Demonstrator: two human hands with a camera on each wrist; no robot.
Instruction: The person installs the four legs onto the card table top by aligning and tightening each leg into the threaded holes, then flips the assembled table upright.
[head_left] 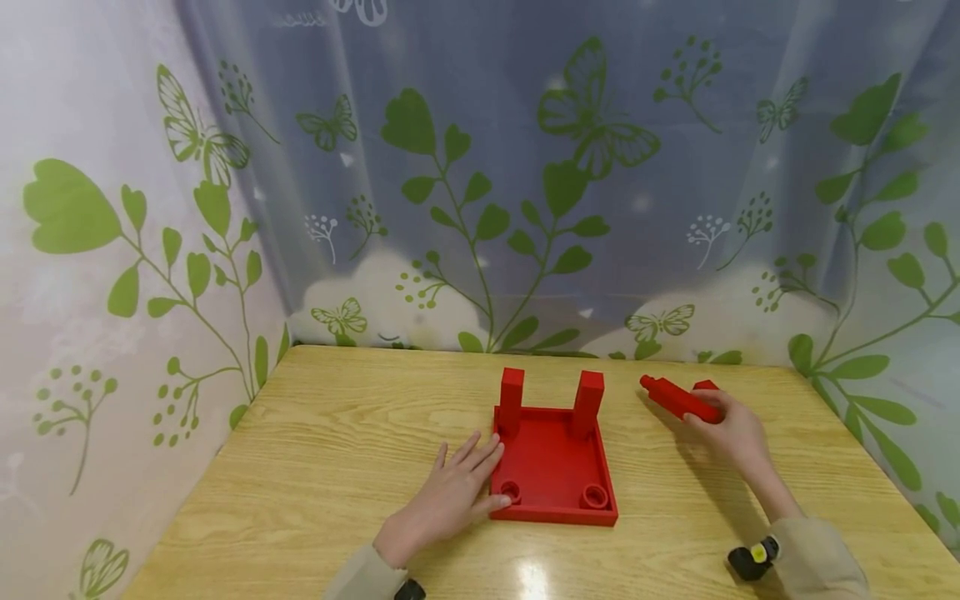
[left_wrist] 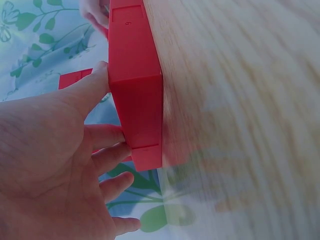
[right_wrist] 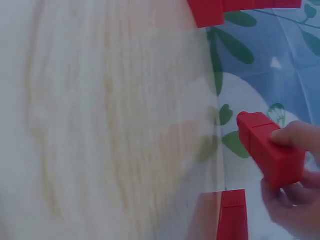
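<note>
A red square panel (head_left: 551, 458) with a raised rim lies on the table. Two red square legs (head_left: 512, 402) stand upright at its far corners; round sockets (head_left: 595, 497) show at the two near corners. Beside its left edge, my left hand (head_left: 452, 492) has its fingers spread, with the thumb at the near left corner and fingertips touching the side wall (left_wrist: 140, 115). Off to the right, my right hand (head_left: 738, 429) grips a loose red leg (head_left: 678, 400) by one end. That leg is tilted, its round peg (right_wrist: 243, 115) pointing away from the hand, toward the far left.
Another red leg (right_wrist: 233, 215) lies on the wooden table (head_left: 322, 433) beneath the right hand, mostly hidden by it in the head view. A patterned curtain (head_left: 480, 208) hangs behind the table's far edge and along both sides.
</note>
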